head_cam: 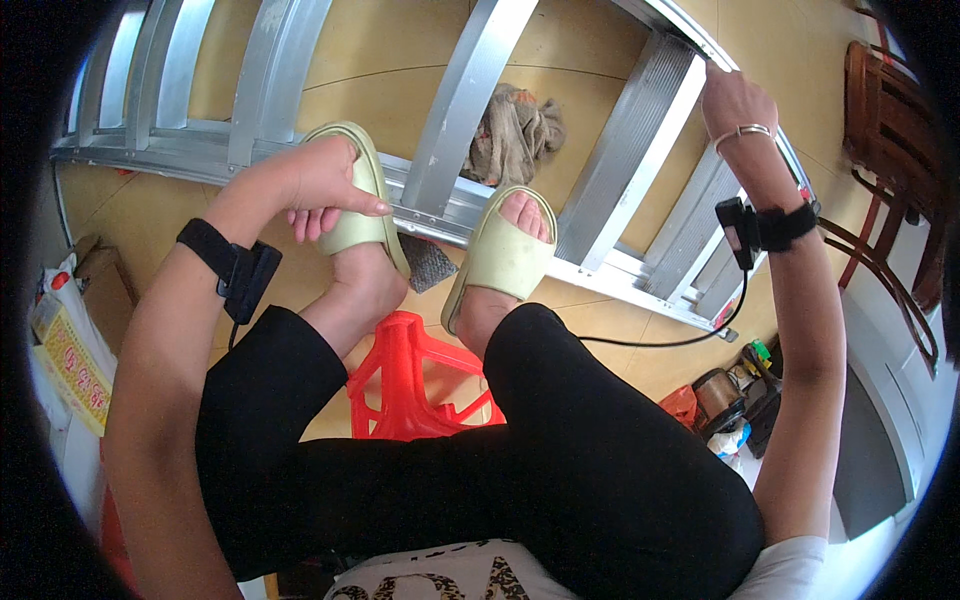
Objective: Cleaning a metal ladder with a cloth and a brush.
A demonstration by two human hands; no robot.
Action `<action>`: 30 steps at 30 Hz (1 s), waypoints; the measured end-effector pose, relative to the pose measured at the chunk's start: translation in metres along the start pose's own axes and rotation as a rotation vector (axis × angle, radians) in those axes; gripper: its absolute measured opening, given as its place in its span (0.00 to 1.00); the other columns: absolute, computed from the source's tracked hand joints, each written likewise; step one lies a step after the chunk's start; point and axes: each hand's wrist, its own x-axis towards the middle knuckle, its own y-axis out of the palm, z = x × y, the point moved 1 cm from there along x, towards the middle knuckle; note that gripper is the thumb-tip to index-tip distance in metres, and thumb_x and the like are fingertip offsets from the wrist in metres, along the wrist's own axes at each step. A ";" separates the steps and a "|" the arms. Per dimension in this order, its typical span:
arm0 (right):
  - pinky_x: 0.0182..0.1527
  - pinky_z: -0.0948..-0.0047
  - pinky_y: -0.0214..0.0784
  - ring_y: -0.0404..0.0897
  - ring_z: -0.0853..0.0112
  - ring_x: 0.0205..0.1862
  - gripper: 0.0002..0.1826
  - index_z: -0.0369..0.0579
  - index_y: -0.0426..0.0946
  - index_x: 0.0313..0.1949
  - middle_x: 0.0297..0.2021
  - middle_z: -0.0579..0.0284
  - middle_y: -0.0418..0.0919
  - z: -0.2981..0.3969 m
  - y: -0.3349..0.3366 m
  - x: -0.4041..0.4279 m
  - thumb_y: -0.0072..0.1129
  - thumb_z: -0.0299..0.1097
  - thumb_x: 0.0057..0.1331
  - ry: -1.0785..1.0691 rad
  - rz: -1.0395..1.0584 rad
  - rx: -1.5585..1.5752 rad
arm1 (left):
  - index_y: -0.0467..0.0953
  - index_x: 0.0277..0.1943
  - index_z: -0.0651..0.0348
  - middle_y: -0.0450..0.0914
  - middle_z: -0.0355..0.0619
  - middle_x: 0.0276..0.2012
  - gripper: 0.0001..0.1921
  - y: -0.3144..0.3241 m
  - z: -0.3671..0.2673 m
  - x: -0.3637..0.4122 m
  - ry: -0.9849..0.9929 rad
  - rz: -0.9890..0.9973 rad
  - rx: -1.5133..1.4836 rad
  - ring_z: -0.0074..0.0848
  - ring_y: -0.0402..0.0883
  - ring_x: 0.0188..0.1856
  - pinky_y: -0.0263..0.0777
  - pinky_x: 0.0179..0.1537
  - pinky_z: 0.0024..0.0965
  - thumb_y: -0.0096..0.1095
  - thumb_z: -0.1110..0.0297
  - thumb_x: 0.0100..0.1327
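Observation:
A silver aluminium ladder (pixel 450 112) lies on its side rails across the floor before me, its ribbed treads running between the rails. My right hand (pixel 739 109), with a bangle at the wrist, is closed on the far rail near the end of a tread; its fingertips are hidden. My left hand (pixel 322 184) hangs over my pale green left slipper (pixel 367 169), thumb stretched out, fingers loosely curled, nothing in it. The right slipper (pixel 514 247) rests by the near rail. A crumpled grey-brown rag (pixel 514 135) lies between two treads.
A red plastic stool (pixel 405 375) stands between my legs. Dark wooden furniture (pixel 889 112) is at the far right. An electric motor or similar machine part (pixel 716 397) and bags sit at right. A yellow printed package (pixel 75 367) is at left. A black cable (pixel 660 343) hangs from my right wrist strap.

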 end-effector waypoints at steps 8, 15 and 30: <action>0.46 0.58 0.79 0.84 0.53 0.47 0.13 0.39 0.81 0.43 0.45 0.43 0.83 -0.003 0.009 0.037 0.47 0.30 0.70 -0.088 0.030 0.000 | 0.68 0.28 0.73 0.76 0.50 0.13 0.27 0.002 -0.002 -0.005 0.025 -0.037 -0.014 0.31 0.79 0.13 0.72 0.11 0.30 0.73 0.53 0.58; 0.35 0.66 0.76 0.81 0.62 0.29 0.12 0.41 0.81 0.45 0.28 0.50 0.80 -0.034 0.041 0.074 0.48 0.28 0.68 -0.497 0.121 -0.177 | 0.62 0.41 0.77 0.76 0.50 0.14 0.31 0.002 0.001 -0.004 0.021 -0.040 -0.011 0.31 0.79 0.14 0.73 0.11 0.32 0.73 0.56 0.58; 0.17 0.76 0.51 0.62 0.76 0.17 0.06 0.45 0.67 0.32 0.23 0.63 0.68 0.051 0.072 0.002 0.49 0.28 0.70 0.702 0.431 2.085 | 0.70 0.26 0.72 0.77 0.50 0.14 0.27 0.000 -0.003 -0.006 0.013 -0.039 -0.011 0.32 0.79 0.13 0.71 0.11 0.31 0.73 0.51 0.58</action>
